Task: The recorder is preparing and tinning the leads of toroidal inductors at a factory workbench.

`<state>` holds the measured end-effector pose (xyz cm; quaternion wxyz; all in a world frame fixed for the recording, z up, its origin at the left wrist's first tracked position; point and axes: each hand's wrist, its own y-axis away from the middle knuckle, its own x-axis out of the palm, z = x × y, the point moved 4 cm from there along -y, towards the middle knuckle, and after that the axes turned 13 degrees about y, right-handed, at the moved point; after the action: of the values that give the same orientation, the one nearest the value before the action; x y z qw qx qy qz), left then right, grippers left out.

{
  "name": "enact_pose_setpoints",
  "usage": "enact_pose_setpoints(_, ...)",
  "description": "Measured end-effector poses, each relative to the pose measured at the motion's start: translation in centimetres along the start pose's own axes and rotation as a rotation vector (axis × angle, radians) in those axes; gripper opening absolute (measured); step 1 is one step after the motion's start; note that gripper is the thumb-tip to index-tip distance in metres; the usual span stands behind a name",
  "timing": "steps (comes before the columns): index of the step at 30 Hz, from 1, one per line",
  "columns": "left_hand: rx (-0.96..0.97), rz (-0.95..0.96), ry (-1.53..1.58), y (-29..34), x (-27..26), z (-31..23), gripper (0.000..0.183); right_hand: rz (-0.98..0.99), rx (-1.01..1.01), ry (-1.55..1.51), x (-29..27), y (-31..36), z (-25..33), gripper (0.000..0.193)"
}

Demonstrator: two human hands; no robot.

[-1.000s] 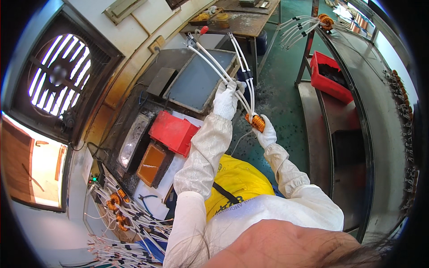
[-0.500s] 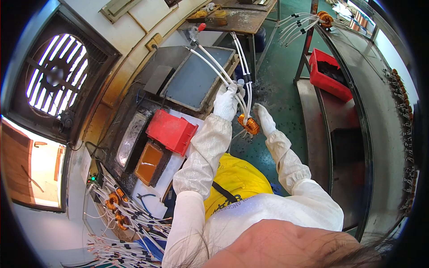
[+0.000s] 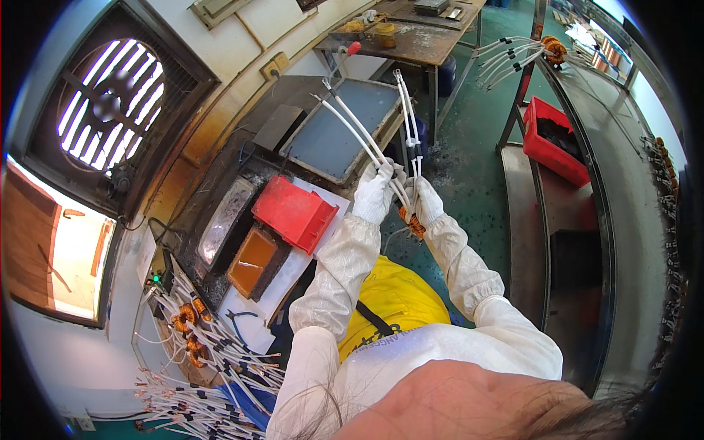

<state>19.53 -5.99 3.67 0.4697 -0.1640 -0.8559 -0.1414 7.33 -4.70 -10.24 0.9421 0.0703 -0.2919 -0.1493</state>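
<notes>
Both of my hands wear white gloves and are held out in front of me, close together. My left hand (image 3: 375, 192) is closed around several long white sleeved leads (image 3: 357, 130) that stick up and away toward the grey tray. My right hand (image 3: 425, 202) grips the same part lower down, where an orange copper-wound coil (image 3: 413, 222) sits at the base of the leads. The coil is partly hidden between my gloves.
A grey flat tray (image 3: 342, 132) lies beyond my hands. A red bin (image 3: 293, 213) and an amber liquid pot (image 3: 251, 260) stand to the left. Many finished coils with white leads (image 3: 213, 359) are piled at lower left. Another red bin (image 3: 556, 143) sits on a rack at right.
My right hand has moved in from the right with the coil and now sits next to my left hand. The leads have swung more upright.
</notes>
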Motion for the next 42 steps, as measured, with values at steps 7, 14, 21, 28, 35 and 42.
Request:
enact_pose_setpoints(7, 0.032, 0.030, 0.026, 0.5, -0.8, 0.3, 0.014, -0.107, 0.028, -0.048, 0.3, 0.2, 0.0, 0.026)
enact_pose_setpoints(14, 0.076, 0.035, -0.018, 0.6, -2.4, 0.1, 0.016, -0.072, -0.050, 0.085, 0.7, 0.6, -0.6, 0.026)
enact_pose_setpoints(21, 0.155, 0.058, -0.155, 1.6, -3.5, -0.2, 0.015, -0.041, -0.077, 0.231, 0.8, 1.7, -0.7, 0.028)
enact_pose_setpoints(28, 0.219, 0.099, -0.314, 2.2, -2.3, 0.0, 0.011, 0.009, -0.083, 0.286, 0.7, 1.4, -0.5, 0.030)
enact_pose_setpoints(35, 0.193, 0.153, -0.317, 2.9, -1.1, -0.1, 0.010, 0.030, -0.112, 0.182, 0.3, 0.5, -0.5, 0.032)
enact_pose_setpoints(42, 0.215, 0.134, -0.273, 3.1, -1.6, -0.6, 0.013, 0.008, -0.135, 0.258, 1.0, 0.9, 0.2, 0.031)
